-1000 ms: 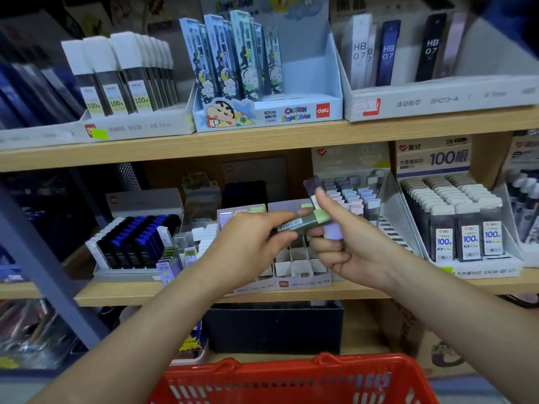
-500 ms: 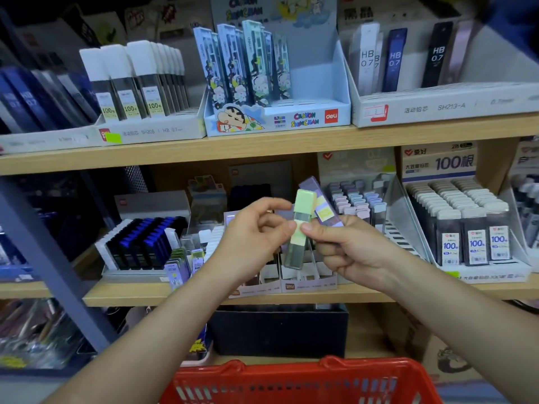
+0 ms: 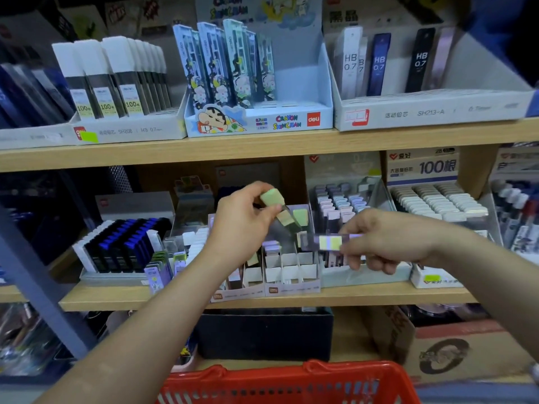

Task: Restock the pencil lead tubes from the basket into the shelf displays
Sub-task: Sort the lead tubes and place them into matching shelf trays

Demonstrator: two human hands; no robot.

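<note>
The green-capped clear pencil lead tube (image 3: 273, 197) hangs tilted, cap uppermost, above the white divided cardboard display box (image 3: 291, 288). The left hand (image 3: 242, 225) pinches it at the cap, thumb and fingers (image 3: 258, 188) curled close round it, so the body points down toward the open slots, probably to go in base first. The purple clear lead tube (image 3: 329, 242) lies level in the right hand (image 3: 388, 240), gripped at one end by curled fingers, just right of the box and apart from the green one, seemingly kept aside as next. The box stands on the pale wooden shelf (image 3: 364, 295); the red plastic basket (image 3: 291, 384) waits below.
</note>
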